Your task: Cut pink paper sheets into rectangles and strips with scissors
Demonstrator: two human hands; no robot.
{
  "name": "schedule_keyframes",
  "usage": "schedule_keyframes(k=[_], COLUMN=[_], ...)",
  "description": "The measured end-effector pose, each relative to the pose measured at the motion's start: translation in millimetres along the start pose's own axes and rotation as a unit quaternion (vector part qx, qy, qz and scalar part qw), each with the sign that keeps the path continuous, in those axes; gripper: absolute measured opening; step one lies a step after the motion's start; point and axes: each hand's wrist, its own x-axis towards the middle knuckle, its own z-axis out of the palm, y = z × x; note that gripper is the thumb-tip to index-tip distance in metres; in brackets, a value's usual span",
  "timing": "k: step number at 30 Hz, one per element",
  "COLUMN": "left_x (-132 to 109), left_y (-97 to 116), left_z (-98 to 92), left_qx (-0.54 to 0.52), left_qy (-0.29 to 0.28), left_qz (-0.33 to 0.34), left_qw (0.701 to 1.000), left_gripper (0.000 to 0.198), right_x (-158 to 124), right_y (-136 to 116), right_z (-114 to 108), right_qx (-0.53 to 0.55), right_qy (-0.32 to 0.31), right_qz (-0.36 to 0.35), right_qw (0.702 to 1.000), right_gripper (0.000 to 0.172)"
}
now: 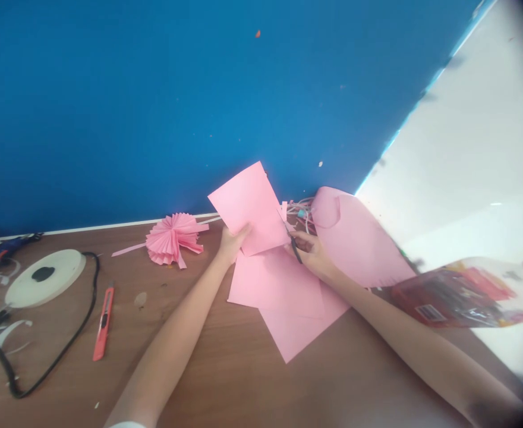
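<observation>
an orange-red utility knife (103,324) lies on the brown surface (208,380) near a black cable (95,288), which curves beside a round pale disc (63,279). at right is a printed plastic packet (466,291); behind stands a blue wall (154,119).

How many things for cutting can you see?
2. The scissors are in the right hand, and the red cutter lies on the table, left of the left forearm. More could be hidden under the pink sheets.
</observation>
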Motion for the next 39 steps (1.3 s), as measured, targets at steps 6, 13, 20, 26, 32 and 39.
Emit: schedule_keyframes(k=[6,13,20,26,32,39], left_x=[1.5,3.6,1.3,0.2,-2.8,-4.3], left_y=[-1.0,1.5,4.1,1.7,5.5,13.6], left_z=[-1.9,-3.2,-2.8,-3.4,-1.2,3.2], left_qx=[-0.013,-0.034,0.002,0.019,0.015,0.016], left_qy=[0.021,0.035,0.002,-0.019,-0.028,-0.049], left_qz=[0.007,0.003,-0.003,-0.009,-0.031,-0.044], left_qw=[1.000,0.999,1.000,1.000,0.999,0.998], left_gripper=[0.048,0.053,0.054,0.047,0.048,0.061], right_x=[-0.9,-0.9,-0.7,2.2,0.9,-0.9], right_y=[-4.1,-8.6,-8.3,-1.9,-12.0,-23.0], right_z=[1.9,2.6,1.6,0.3,-0.7,0.9], right_qx=[-0.028,-0.055,-0.030,0.011,0.028,0.037], right_qy=[-0.010,-0.022,-0.042,-0.042,-0.041,-0.029], right_qz=[-0.012,-0.007,-0.004,0.005,0.022,0.054], right_qw=[0.999,0.998,0.999,0.999,0.999,0.997], right_gripper=[0.042,0.039,0.038,0.038,0.038,0.036])
